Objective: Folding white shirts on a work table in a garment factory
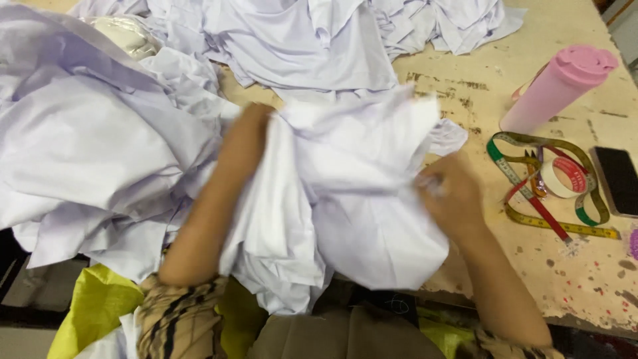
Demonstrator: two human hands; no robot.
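A white garment (359,193) is bunched up in front of me over the table edge. My left hand (249,129) reaches into its folds, fingers hidden by the cloth, and seems to grip it. At the garment's right edge my right hand (452,193) is closed on the fabric. More white garments lie in a big heap (86,146) to the left and in a pile (319,40) at the back.
On the worn wooden table (478,93) to the right stand a pink tumbler (558,86), a coiled measuring tape (531,199), a roll of tape (565,178) and a dark phone (619,179). A yellow bag (93,306) sits below at the left.
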